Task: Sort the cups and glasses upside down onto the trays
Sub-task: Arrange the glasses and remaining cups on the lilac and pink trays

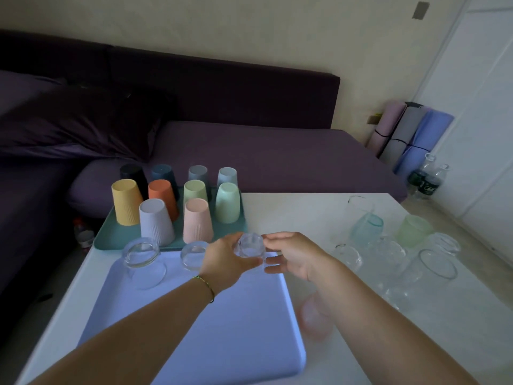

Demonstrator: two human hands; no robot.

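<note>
Clear glass (249,245), upside down at the far right corner of the lavender tray (222,329), clamped between curled fingers of left hand (227,259) and right hand (294,257). Risks catching the raised rim and tipping, or knocking the neighbouring inverted glass (194,254).

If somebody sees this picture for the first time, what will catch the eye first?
Ten coloured cups stand upside down on the teal tray, far left on the table. The left hand and the right hand hold a clear glass over the far edge of the blue tray; more glasses crowd the table's right.
</note>
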